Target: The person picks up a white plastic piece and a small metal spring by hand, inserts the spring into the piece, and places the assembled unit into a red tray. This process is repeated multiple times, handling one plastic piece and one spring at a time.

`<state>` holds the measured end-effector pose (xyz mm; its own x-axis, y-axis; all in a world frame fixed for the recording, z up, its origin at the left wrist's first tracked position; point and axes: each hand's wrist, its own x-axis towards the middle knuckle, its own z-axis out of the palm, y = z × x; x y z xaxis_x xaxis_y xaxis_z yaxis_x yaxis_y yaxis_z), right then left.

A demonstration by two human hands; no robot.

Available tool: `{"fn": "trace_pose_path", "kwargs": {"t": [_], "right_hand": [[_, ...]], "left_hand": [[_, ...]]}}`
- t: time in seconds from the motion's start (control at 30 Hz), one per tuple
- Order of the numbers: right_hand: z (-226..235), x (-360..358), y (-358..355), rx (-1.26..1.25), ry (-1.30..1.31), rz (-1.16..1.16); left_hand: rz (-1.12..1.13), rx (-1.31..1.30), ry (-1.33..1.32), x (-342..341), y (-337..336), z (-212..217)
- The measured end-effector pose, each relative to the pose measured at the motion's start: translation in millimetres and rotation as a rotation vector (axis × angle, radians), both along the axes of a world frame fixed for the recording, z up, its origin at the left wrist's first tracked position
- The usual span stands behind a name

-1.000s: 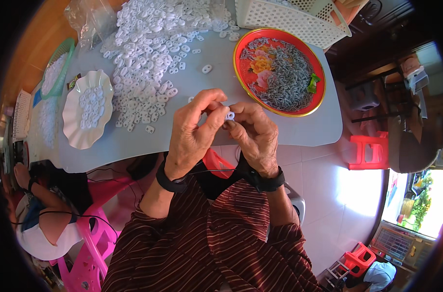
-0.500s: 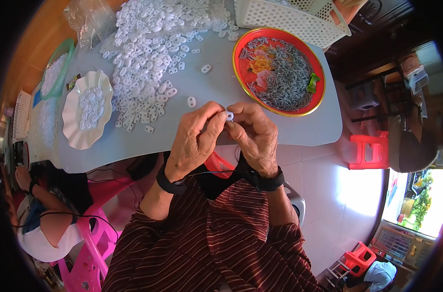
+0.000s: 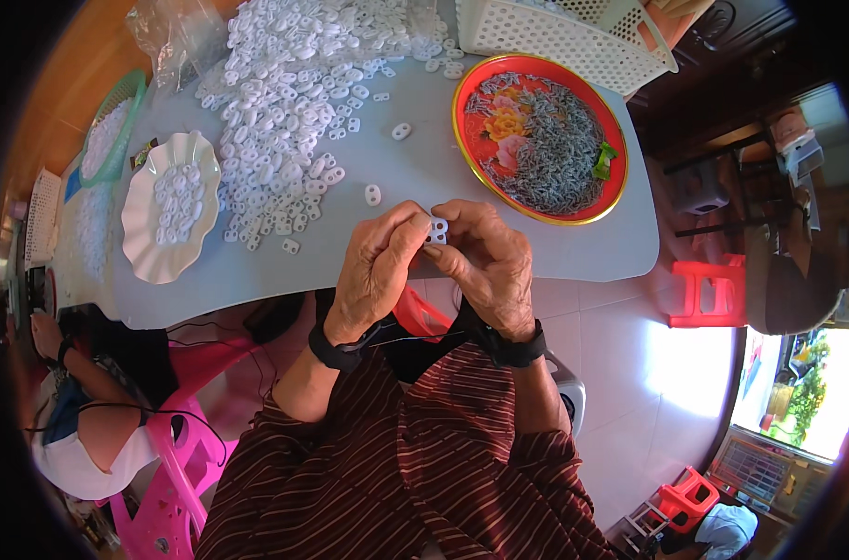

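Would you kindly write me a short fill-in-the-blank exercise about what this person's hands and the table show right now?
1. The left hand and the right hand together pinch one small white plastic two-hole piece at their ____.
2. The round tray of grey metal bits has a rim coloured ____.
3. The white scalloped plate lies to the person's ____ of the hands.
4. Each wrist wears a band coloured ____.

Missing words: fingertips; red; left; black

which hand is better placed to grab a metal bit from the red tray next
Right, probably. The right hand sits nearer the red tray of grey metal bits. The left hand is on the far side, pinching the small white piece.
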<state>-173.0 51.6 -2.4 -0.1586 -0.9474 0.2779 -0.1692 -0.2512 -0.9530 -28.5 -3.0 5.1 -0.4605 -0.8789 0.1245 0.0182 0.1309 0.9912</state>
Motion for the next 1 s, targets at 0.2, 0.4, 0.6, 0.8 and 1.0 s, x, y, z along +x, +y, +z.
{"fn": "trace_pose_path", "kwargs": {"t": [0.2, 0.4, 0.6, 0.8, 1.0], "right_hand": [[1, 5, 1, -0.036, 0.129, -0.08], [4, 12, 2, -0.1, 0.25, -0.169], [-2, 10, 2, -0.118, 0.236, -0.148], [0, 11, 4, -0.087, 0.214, -0.135], [-2, 10, 2, -0.016, 0.135, -0.097]], "left_hand": [[-0.037, -0.027, 0.007, 1, -2, -5], [-0.041, -0.028, 0.077, -2, -2, -12], [-0.071, 0.006, 0.045, 0, -1, -12], [-0.102, 0.142, 0.057, 1, 0, 0], [-0.182, 0.167, -0.033, 9, -6, 1]]}}
